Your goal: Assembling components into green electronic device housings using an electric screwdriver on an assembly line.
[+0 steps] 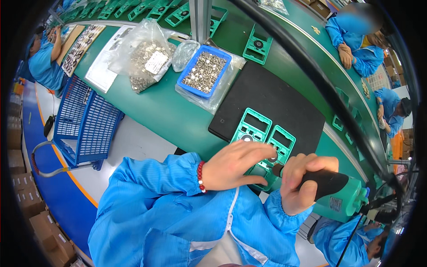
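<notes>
While the right hand (299,184) stays out of it, wrapped around a green-and-black electric screwdriver (334,191), the left hand (235,164) rests with fingers curled on two green plastic frames (263,138) at twelve o'clock on the black mat (284,100). Fastening looks unfinished. One blue tray of small metal parts (204,71) sits at eleven.

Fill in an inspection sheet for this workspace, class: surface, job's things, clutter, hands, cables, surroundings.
Surface: green bench with black mat.
Job's things: two green frames on the mat; electric screwdriver.
Clutter: blue tray of small metal parts; bag of parts.
Hands: left hand rests on the frames; right hand grips the screwdriver.
Cables: black cable crosses overhead.
Surroundings: blue crate; cardboard boxes; workers in blue.
</notes>
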Demonstrator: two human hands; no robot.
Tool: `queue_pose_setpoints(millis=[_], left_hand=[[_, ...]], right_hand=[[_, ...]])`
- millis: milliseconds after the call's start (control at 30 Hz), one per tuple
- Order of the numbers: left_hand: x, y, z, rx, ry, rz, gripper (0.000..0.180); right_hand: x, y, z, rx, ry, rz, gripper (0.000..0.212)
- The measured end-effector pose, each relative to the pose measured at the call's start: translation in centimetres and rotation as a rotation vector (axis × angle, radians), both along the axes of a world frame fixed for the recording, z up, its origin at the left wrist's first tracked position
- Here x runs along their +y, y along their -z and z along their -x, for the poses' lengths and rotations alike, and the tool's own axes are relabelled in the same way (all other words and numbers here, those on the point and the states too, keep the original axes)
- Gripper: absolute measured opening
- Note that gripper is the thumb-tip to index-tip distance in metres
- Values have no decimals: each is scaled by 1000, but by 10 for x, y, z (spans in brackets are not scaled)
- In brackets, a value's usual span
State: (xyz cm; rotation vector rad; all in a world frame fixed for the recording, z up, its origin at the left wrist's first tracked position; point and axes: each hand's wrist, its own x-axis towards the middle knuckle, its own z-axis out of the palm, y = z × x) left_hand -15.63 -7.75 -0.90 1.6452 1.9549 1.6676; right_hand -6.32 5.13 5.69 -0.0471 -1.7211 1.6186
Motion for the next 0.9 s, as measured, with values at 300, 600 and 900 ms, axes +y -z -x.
queue_pose_setpoints(millis=[300,600,900], left_hand=[[-32,19,180,515,-417,680,19],[-29,19,194,469,-407,603,7],[-30,0,140,295,-490,289,16]], right_hand=[[21,-8,-1,-38,187,119,72],[35,18,11,-82,186,63,67],[35,43,18,-128,0,124,57]])
